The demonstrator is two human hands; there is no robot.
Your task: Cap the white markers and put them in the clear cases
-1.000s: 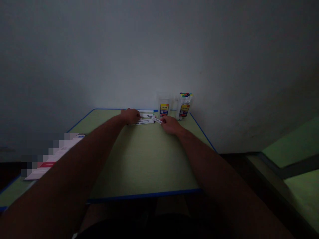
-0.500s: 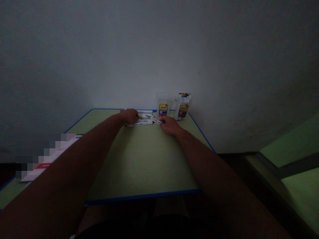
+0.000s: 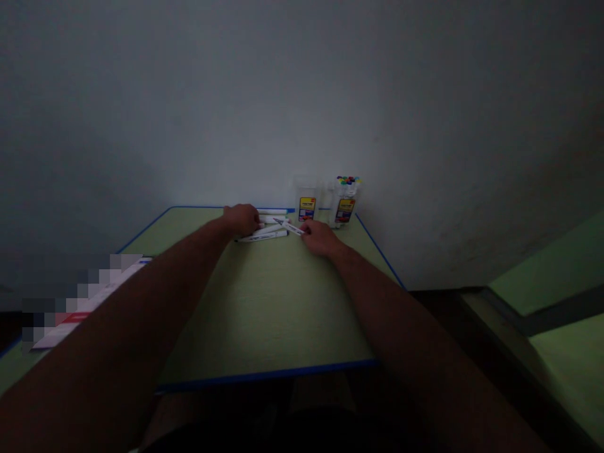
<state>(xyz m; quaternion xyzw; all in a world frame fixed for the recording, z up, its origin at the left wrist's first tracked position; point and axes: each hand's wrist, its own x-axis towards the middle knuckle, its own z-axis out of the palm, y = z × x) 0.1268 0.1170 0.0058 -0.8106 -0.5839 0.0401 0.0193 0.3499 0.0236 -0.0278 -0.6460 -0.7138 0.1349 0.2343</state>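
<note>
My right hand [image 3: 319, 237] pinches a white marker [image 3: 294, 228] near one end. The marker tilts up to the left, its dark far end over other markers. My left hand [image 3: 242, 219] sits at the left of the loose white markers [image 3: 268, 236], its fingers curled down at their ends. What lies between those fingers is hidden. Several of these markers lie roughly side by side on the green table [image 3: 278, 296]. Just behind my right hand stands a clear plastic case [image 3: 307, 200] with a yellow label.
A second clear case [image 3: 345, 204], filled with markers with coloured ends, stands at the right back. Behind the table rises a grey wall [image 3: 264, 107]. A white and red printed sheet [image 3: 94, 305], partly blurred out, lies at the left edge beside my left forearm.
My left hand has shifted slightly left and up, showing more of the loose markers. My right hand keeps its grip on the marker. The whole view has moved slightly.
</note>
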